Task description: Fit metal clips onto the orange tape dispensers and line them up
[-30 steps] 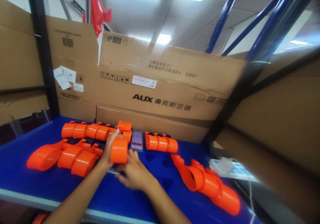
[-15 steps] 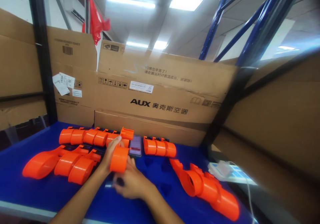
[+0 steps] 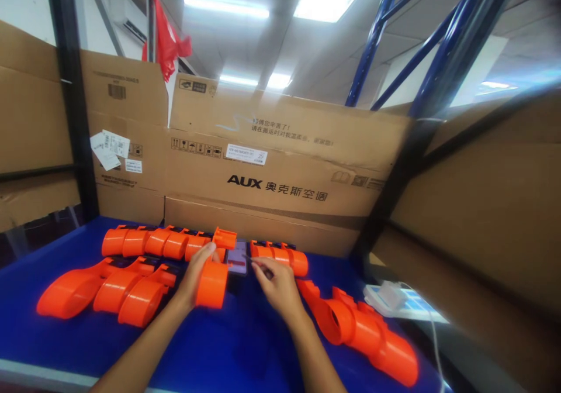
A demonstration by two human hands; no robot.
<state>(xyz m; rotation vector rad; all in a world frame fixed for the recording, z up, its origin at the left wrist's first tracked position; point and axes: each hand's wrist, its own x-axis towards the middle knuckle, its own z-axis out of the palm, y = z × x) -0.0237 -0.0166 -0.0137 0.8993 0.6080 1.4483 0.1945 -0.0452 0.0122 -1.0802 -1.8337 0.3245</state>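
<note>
My left hand [image 3: 198, 273] is closed around an orange plastic band [image 3: 213, 285] with a looped strip and a ribbed block at its upper end. To the right of it my right hand [image 3: 278, 282] pinches a small, thin dark piece [image 3: 249, 258], its fingers pressed together; the kind is too small to make out. That piece points towards the held band and a phone-like flat screen [image 3: 239, 257] lying behind it. Several orange bands [image 3: 162, 242] with dark ends stand in a row behind my left hand.
More orange bands [image 3: 140, 302] lie at the front left, and further ones [image 3: 372, 337] at the right. A short row [image 3: 300, 262] stands behind my right hand. Cardboard [image 3: 280, 176] walls the back of the blue table [image 3: 210, 352]. A white power strip [image 3: 398, 300] with a cable sits at the right.
My right hand has moved right and up, away from beneath the held orange band, and now shows a thin dark piece in its pinch. The left hand stays nearly in place, still holding the band.
</note>
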